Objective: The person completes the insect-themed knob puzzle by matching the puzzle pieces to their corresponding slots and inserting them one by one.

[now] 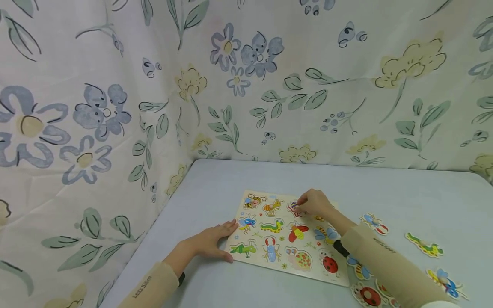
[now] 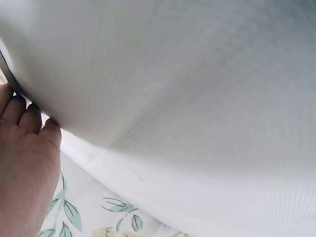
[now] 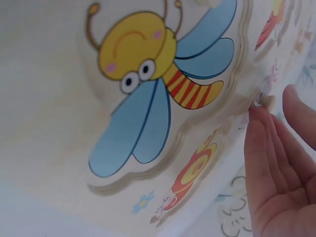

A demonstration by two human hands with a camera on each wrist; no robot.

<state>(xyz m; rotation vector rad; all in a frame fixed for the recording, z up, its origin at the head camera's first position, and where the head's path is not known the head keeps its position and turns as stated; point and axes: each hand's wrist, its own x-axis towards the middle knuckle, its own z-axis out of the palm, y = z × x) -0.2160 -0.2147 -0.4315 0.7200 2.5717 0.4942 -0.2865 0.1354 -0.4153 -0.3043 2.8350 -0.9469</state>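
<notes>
A pale puzzle board (image 1: 316, 273) with insect pictures lies on the table. My left hand (image 1: 209, 240) rests at its left edge, thumb spread from the fingers; the left wrist view shows that hand's palm (image 2: 22, 168) at the frame's left side. Over the striped spider (image 1: 293, 208) in the top row, my right hand (image 1: 316, 203) reaches down. In the right wrist view, its fingertips touch a small wooden knob (image 3: 267, 102), while the thumb (image 3: 298, 111) stands apart. The yellow-headed, blue-winged insect (image 3: 148, 74) fills much of that view.
Loose insect pieces lie right of the board: a stag beetle (image 1: 374, 223), a caterpillar (image 1: 424, 245), a blue mosquito (image 1: 446, 283) and a ladybug (image 1: 369, 296). My right forearm (image 1: 389, 261) partly covers others. Flowered cloth (image 1: 239, 137) hangs behind and left of the white table (image 1: 208, 184).
</notes>
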